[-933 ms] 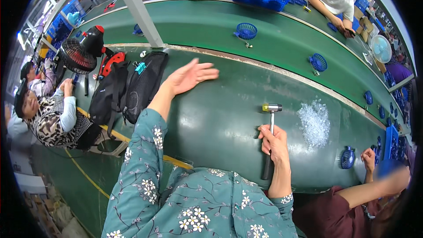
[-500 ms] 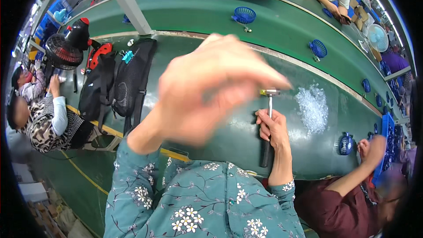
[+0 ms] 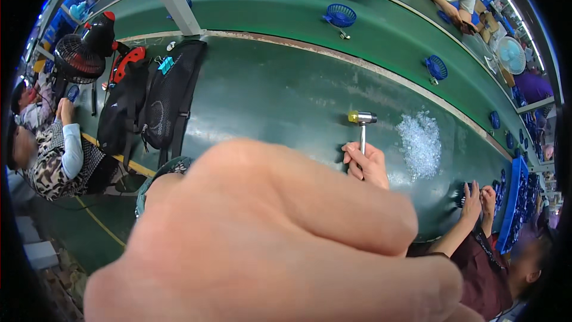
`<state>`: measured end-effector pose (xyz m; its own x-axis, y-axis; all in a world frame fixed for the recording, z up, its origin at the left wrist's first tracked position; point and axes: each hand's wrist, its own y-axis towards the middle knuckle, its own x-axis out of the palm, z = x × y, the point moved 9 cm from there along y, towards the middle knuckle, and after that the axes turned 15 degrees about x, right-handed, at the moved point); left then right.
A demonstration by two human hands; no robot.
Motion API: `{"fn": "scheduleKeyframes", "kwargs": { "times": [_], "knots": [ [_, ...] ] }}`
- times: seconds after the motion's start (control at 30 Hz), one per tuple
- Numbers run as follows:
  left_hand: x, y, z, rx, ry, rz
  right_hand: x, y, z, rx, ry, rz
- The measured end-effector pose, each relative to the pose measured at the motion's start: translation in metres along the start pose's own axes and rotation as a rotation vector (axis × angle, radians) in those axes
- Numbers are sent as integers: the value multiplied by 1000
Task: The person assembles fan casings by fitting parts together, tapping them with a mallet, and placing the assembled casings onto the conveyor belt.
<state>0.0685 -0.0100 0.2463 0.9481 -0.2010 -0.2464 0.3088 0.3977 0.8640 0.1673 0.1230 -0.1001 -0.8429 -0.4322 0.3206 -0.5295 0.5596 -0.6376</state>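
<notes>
My left hand (image 3: pixel 250 238) fills the lower middle, very close to the camera, its back showing and its fingers pointing right. Its fingertips and anything in them are hidden. Behind it, over the green table, my right hand (image 3: pixel 370 167) is closed round the handle of a small mallet (image 3: pixel 363 134). The mallet's head has one yellow face and one dark face and points away from me. The lower handle is hidden behind my left hand. Right of the mallet lies a spread of small clear plastic pieces (image 3: pixel 420 146).
Black bags (image 3: pixel 170 101) and a black-red fan (image 3: pixel 80 59) stand at left. Beyond the table edge, a green conveyor (image 3: pixel 268 9) carries blue fan parts (image 3: pixel 341 16). A co-worker's hands (image 3: pixel 473 203) work at right beside a blue tray (image 3: pixel 513 203). Other people sit at left and far right.
My left hand has come from above the table toward the camera and now covers my lap. The mallet remains in my right hand. The right-hand co-worker's hands have come together over a dark part.
</notes>
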Motion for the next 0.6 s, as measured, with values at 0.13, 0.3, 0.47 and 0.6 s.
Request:
{"fn": "scheduleKeyframes", "kwargs": {
  "times": [0.13,0.3,0.47,0.6],
  "knots": [
    [17,14,-10,65,-181,21,-2,2,-2,-1,20,-19],
    [45,25,-27,85,-329,35,5,10,-2,29,18,-67],
    [24,4,-25,93,-410,16,-15,-9,-10,-71,-27,90],
    [15,2,-26,-14,-355,33,-11,8,1,-9,-112,27]
  ]
}}
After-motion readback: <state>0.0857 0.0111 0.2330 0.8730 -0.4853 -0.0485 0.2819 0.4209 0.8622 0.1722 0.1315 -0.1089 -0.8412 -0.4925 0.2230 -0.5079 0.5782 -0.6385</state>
